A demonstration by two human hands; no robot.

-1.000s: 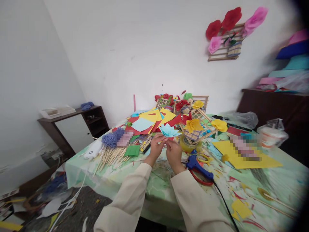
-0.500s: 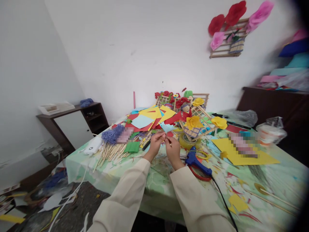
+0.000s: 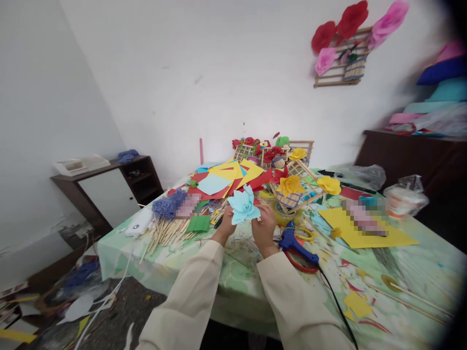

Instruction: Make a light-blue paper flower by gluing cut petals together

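A light blue paper flower [image 3: 243, 205] with pointed petals faces me, held between my two hands above the middle of the table. My left hand [image 3: 226, 226] is closed at its left side, its fingertips partly hidden behind the petals. At the lower right of the flower, my right hand [image 3: 264, 227] pinches it with thumb and fingers. Just right of that hand lies a blue glue gun [image 3: 297, 247] with a black cord. A roll of clear tape [image 3: 286, 215] sits behind the gun.
Thin wooden sticks [image 3: 168, 231], purple yarn [image 3: 170, 205] and a green paper piece [image 3: 199, 223] lie to the left. Coloured paper sheets [image 3: 213, 184] and stick frames with yellow flowers [image 3: 291, 185] fill the back. A yellow sheet [image 3: 365, 238] and a wrapped cup [image 3: 404, 200] are at right.
The blue flower has tipped towards me, so its open face now shows instead of its side. My hands have moved slightly apart and lower around it.
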